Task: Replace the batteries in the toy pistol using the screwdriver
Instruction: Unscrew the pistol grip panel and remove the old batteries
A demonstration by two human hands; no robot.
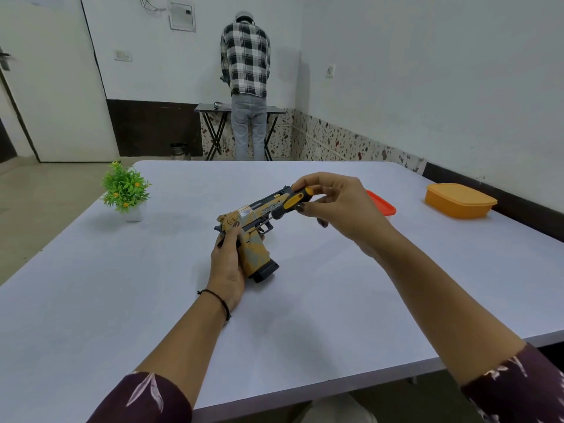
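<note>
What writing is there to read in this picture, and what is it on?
"DESERT EAGL…": on the side of the toy pistol, its end hidden behind the screwdriver.
Smaller line beneath it: too small to read.
Orange box, wall panel: no writing visible.

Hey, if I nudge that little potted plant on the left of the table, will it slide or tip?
It may tip: the potted plant carries foliage wider than its small white pot. It looks artificial, so probably light and easily shoved. The leaves would likely bend rather than snap.
</note>
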